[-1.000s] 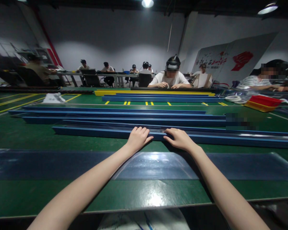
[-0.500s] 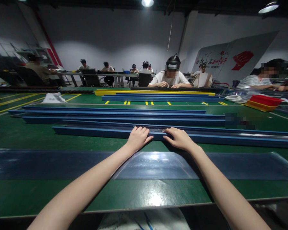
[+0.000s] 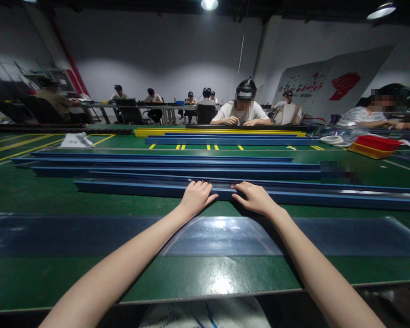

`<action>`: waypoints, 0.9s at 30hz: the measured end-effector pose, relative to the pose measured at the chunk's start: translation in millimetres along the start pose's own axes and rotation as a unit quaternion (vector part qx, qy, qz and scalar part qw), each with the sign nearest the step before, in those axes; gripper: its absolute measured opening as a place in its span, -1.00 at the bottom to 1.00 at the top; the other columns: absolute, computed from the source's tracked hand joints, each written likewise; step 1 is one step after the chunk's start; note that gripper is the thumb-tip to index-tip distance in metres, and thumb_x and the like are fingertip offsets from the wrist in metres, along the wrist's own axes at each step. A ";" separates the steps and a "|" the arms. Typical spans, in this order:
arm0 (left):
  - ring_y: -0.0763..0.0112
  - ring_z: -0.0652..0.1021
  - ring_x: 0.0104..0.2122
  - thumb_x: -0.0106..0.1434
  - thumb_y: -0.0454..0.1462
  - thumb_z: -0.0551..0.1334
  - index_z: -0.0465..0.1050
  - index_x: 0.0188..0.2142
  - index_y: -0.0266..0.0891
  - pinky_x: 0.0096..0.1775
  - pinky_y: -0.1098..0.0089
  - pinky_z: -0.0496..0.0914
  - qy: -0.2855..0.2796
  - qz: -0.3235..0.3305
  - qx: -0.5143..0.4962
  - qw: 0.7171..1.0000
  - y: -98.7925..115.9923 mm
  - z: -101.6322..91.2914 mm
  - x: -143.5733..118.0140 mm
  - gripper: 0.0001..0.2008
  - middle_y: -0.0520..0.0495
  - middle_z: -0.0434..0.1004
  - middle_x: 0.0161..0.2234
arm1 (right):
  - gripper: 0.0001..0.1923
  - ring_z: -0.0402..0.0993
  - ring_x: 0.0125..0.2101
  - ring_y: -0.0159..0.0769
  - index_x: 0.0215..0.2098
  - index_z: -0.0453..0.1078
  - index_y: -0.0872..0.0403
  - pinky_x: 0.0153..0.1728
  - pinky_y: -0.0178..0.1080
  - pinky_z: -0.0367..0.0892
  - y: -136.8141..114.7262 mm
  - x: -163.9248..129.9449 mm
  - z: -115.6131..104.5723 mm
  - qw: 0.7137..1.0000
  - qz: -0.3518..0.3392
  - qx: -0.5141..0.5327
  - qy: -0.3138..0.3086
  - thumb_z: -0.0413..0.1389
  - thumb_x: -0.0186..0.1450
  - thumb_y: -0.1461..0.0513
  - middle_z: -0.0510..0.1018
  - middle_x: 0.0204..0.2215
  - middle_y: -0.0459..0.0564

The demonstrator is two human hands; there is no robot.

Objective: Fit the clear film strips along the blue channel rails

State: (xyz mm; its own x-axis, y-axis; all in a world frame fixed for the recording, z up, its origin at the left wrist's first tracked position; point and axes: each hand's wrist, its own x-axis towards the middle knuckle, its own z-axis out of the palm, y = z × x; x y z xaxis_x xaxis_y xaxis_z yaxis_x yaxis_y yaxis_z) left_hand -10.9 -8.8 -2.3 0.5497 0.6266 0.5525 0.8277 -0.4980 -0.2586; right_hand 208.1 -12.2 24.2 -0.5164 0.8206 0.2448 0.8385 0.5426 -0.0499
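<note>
Both hands are on the nearest long blue channel profile (image 3: 150,187), which lies across the table. My left hand (image 3: 197,197) is closed over its near wall, fingers reaching into the groove and thumb along the front face. A short way to the right, my right hand (image 3: 252,196) grips the same wall in the same manner, its thumb pointing left. Inside the groove, glints show beside the fingertips; I cannot make out what lies there. Between my forearms and the profile, a clear plastic strip (image 3: 222,234) is spread flat on the table.
More blue profiles (image 3: 177,171) lie behind, roughly parallel. Farther back are a yellow profile (image 3: 218,132), a white paper object (image 3: 76,140) and a red and yellow bin (image 3: 375,146). A co-worker (image 3: 241,109) sits opposite. The green table's (image 3: 177,278) near edge runs below my arms.
</note>
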 end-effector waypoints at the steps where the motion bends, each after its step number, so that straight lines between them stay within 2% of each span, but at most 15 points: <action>1: 0.30 0.42 -0.38 0.25 -0.07 0.04 0.36 -0.36 -0.28 -0.36 0.33 0.12 0.002 0.002 0.000 1.000 0.0 0.1 0.0 -0.68 -0.09 0.46 -0.42 | -0.67 0.38 -0.11 -0.26 -0.07 0.34 0.07 -0.16 -0.29 0.25 0.0 0.0 0.1 1.000 0.000 0.000 0.000 -0.08 0.27 0.13 0.47 -0.13 0.07; 10: 0.30 0.42 -0.39 0.25 -0.07 0.04 0.36 -0.36 -0.28 -0.36 0.33 0.12 0.007 0.001 0.002 1.000 0.0 0.7 -0.1 -0.68 -0.08 0.47 -0.43 | -0.64 0.37 -0.09 -0.26 -0.03 0.31 0.07 -0.14 -0.28 0.25 0.1 -0.2 0.9 1.000 0.001 0.003 0.000 -0.09 0.27 0.13 0.46 -0.10 0.07; 27: 0.29 0.42 -0.38 0.26 -0.07 0.03 0.36 -0.34 -0.28 -0.35 0.32 0.13 -0.021 -0.006 -0.006 1.000 0.4 -1.8 0.8 -0.68 -0.10 0.47 -0.43 | -0.62 0.34 -0.06 -0.24 -0.01 0.32 0.11 -0.11 -0.24 0.25 -2.3 -0.2 -1.3 1.000 -0.007 0.010 0.004 -0.09 0.27 0.15 0.43 -0.06 0.10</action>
State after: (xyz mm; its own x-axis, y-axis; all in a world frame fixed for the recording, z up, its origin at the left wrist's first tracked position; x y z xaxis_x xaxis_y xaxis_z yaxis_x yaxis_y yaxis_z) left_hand -10.3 -9.6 -0.5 0.5437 0.6579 0.5211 0.8333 -0.4973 -0.2415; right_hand 206.5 -13.9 25.4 -0.5267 0.8112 0.2539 0.8276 0.5576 -0.0649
